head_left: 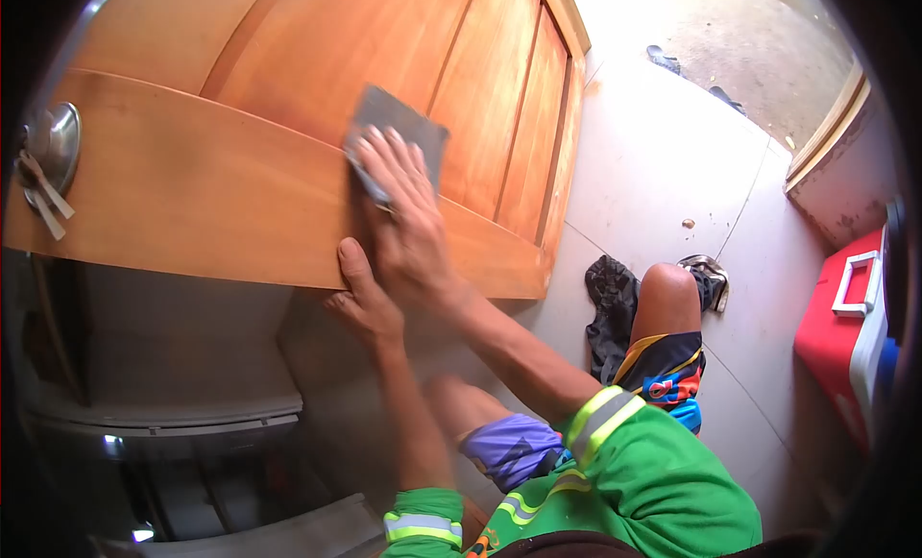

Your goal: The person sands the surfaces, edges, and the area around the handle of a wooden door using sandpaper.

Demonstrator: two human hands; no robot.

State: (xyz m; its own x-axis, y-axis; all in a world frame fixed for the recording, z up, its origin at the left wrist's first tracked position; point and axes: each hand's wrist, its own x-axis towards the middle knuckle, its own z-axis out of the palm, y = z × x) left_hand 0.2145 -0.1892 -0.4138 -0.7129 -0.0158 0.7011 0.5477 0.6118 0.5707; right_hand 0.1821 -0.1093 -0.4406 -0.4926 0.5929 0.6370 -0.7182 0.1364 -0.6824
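A panelled wooden door (230, 183) fills the upper left of the head view, its edge towards me. My right hand (408, 227) presses a dark grey sheet of sandpaper (415, 135) flat on the door, where the plain side rail meets the recessed panels. Its fingers lie stretched over the sheet, and the near side of the sheet is curled up by the thumb. Just left of it, my left hand (368, 303) grips the door's near edge, thumb up on the face and the other fingers mostly hidden.
At the far left, keys (43, 193) hang from the round metal door lock (62, 145). A red and white cooler box (836, 308) stands at right. Dark cloth (610, 299) lies on the tiled floor (653, 174) by my knee. Footwear (663, 59) lies near the doorway.
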